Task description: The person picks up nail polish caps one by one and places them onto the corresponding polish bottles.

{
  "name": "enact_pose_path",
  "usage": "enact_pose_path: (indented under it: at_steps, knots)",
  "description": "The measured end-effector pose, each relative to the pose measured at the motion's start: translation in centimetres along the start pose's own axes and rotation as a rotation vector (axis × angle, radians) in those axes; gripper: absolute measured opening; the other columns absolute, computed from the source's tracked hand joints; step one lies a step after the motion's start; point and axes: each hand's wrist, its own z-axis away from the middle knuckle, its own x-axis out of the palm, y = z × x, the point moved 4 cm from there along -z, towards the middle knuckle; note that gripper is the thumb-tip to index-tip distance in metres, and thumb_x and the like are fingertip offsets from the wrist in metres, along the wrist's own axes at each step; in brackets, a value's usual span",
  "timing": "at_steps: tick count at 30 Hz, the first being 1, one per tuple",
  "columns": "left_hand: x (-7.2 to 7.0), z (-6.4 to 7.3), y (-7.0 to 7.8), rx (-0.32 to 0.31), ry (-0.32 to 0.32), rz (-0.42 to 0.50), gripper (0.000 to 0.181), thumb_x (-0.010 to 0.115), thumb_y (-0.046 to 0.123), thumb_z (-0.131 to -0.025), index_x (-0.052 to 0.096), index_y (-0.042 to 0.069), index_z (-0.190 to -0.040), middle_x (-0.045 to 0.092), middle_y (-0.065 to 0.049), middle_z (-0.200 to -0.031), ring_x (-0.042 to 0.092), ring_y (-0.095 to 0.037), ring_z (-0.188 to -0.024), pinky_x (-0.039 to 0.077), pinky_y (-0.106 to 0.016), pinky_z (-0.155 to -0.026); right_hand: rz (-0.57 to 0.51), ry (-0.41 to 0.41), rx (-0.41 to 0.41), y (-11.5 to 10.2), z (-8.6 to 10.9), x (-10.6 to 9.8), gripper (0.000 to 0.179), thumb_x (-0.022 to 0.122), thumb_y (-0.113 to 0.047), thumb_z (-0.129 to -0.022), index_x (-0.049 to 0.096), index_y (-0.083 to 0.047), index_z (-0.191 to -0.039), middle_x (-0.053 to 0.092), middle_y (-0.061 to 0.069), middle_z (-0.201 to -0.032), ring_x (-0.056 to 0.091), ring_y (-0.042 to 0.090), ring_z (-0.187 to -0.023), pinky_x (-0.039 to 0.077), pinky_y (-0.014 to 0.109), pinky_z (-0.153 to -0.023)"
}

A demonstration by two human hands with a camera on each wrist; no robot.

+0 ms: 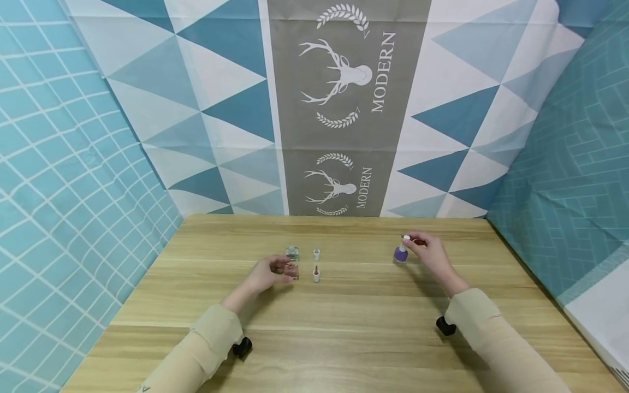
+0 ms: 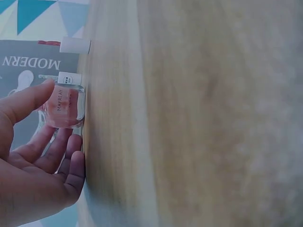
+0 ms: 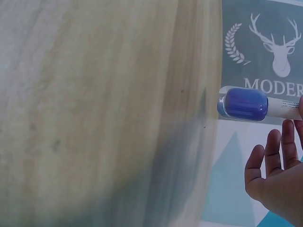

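Observation:
In the head view my left hand [image 1: 267,274] holds an open pink nail polish bottle [image 1: 292,271] between thumb and fingers; its label faces the left wrist camera [image 2: 64,105]. Just behind it stands a clear nail polish bottle [image 1: 292,252], also without a cap. To their right, two white caps stand upright with brushes pointing up: one cap [image 1: 316,277] has a reddish brush, while the farther cap [image 1: 316,255] has a pale one. Over on the right, my right hand [image 1: 428,252] pinches the white cap of a purple nail polish bottle [image 3: 246,104], which is upright with its cap on.
The wooden table [image 1: 344,338] runs back to a patterned cloth wall [image 1: 339,109] with deer heads. Blue tiled cloth [image 1: 73,164] borders the left side and teal cloth [image 1: 580,164] the right. A black wrist device [image 1: 242,347] sits under the left sleeve.

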Motion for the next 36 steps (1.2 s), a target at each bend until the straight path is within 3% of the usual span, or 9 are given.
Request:
enact_pose_path:
  at_steps: [8, 15, 24, 36]
  knots:
    - [0.0, -0.2, -0.4, -0.033, 0.025, -0.007, 0.048, 0.079, 0.005, -0.072, 0.061, 0.0, -0.117, 0.064, -0.01, -0.103, 0.058, -0.02, -0.093, 0.048, -0.033, -0.084, -0.027, 0.003, -0.01, 1.2, -0.1, 0.3, 0.028, 0.063, -0.021, -0.091, 0.065, -0.001, -0.111, 0.063, 0.015, -0.105, 0.054, 0.017, -0.09, 0.046, 0.017, -0.072]
    - [0.1, -0.2, -0.6, -0.063, 0.053, -0.004, 0.042, 0.079, 0.003, -0.071, 0.064, 0.001, -0.111, 0.064, -0.01, -0.099, 0.056, -0.019, -0.089, 0.048, -0.029, -0.079, -0.028, -0.004, 0.032, 1.7, -0.1, 0.4, 0.031, 0.063, -0.023, -0.092, 0.064, -0.002, -0.115, 0.062, 0.015, -0.108, 0.054, 0.016, -0.09, 0.047, 0.019, -0.071]
    - [0.1, 0.0, -0.3, -0.09, 0.09, 0.037, 0.03, 0.077, -0.001, -0.073, 0.068, 0.001, -0.102, 0.065, -0.01, -0.096, 0.057, -0.018, -0.086, 0.047, -0.024, -0.072, -0.013, -0.005, 0.032, 1.5, 0.0, 0.5, 0.033, 0.063, -0.026, -0.091, 0.064, -0.002, -0.114, 0.063, 0.016, -0.108, 0.055, 0.019, -0.093, 0.047, 0.017, -0.071]
    - [0.3, -0.1, -0.4, -0.115, 0.103, 0.049, 0.027, 0.077, -0.001, -0.073, 0.068, 0.001, -0.099, 0.066, -0.01, -0.095, 0.058, -0.017, -0.084, 0.049, -0.025, -0.071, 0.026, -0.04, 0.009, 0.6, 0.0, 0.1, 0.039, 0.06, -0.031, -0.093, 0.061, -0.004, -0.12, 0.06, 0.016, -0.112, 0.053, 0.024, -0.099, 0.046, 0.021, -0.075]
